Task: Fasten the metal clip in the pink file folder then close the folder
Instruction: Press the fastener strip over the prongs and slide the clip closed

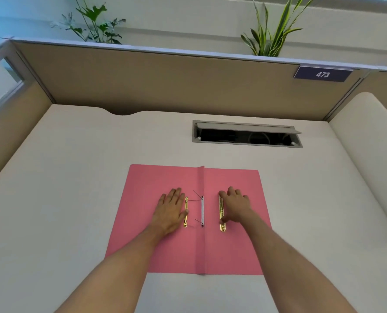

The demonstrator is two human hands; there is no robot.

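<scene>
The pink file folder (233, 251) lies open and flat on the desk, spine running away from me. A thin white strip with two upright prongs (202, 210) sits on the spine. One gold metal bar (185, 212) lies on the left leaf, and my left hand (171, 210) rests flat beside it, thumb touching the bar. A second gold bar (221, 214) lies on the right leaf. My right hand (235, 205) has fingertips and thumb pinched on that bar's edge.
A white desk (75, 188) is boxed in by tan partition walls. An open grey cable hatch (246, 134) sits behind the folder. A "473" plate (323, 74) hangs on the back partition, with plants above it.
</scene>
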